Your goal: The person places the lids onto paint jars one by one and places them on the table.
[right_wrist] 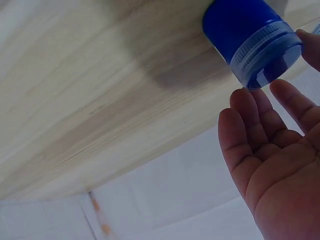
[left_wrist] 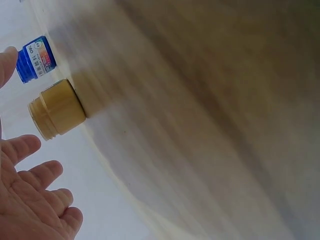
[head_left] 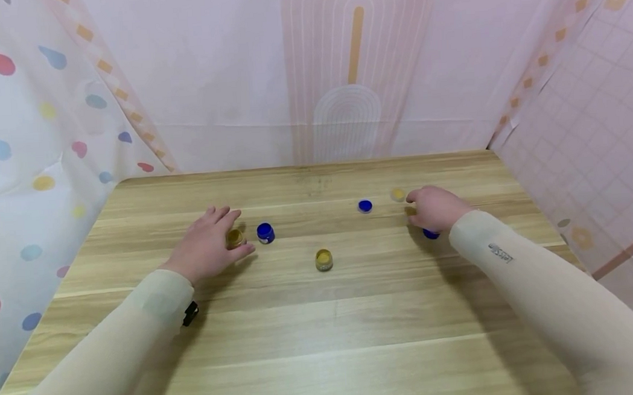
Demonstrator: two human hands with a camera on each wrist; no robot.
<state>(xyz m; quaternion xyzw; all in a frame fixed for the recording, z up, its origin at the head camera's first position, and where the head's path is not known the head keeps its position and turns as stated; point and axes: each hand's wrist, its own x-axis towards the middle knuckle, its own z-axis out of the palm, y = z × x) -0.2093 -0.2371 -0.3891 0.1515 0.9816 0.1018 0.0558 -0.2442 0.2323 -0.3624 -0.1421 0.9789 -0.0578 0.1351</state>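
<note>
Pale wood-grain tabletop [head_left: 324, 318] fills my view, boxed in by pink patterned sheets at the back and right and a white sheet with coloured hearts on the left.

My left hand [head_left: 206, 245] lies low over the table, palm down, fingers straight and spread toward the far edge, gripping nothing. An open small yellow paint jar [head_left: 234, 237] stands just beside the thumb and forefinger, and from the head view I cannot tell whether they touch it. The left wrist view shows that jar [left_wrist: 56, 109] a little clear of the relaxed fingertips [left_wrist: 30, 146]. Just past it, on the side away from my palm, stands a small blue paint jar with a printed label [head_left: 265, 233].

My right hand [head_left: 431, 208] hovers arched over a second small blue jar [head_left: 430, 234], which sits under the heel of the hand. The right wrist view shows this blue jar [right_wrist: 252, 42] uncapped, with loosely bent fingers [right_wrist: 250, 125] just short of its rim; the hand holds nothing.

Beyond the right fingertips lie a round yellow lid [head_left: 398, 195] and, further toward my left, a round blue lid [head_left: 365, 206]. Between the two hands, nearer to me, stands another open yellow paint jar [head_left: 323, 260].
</note>
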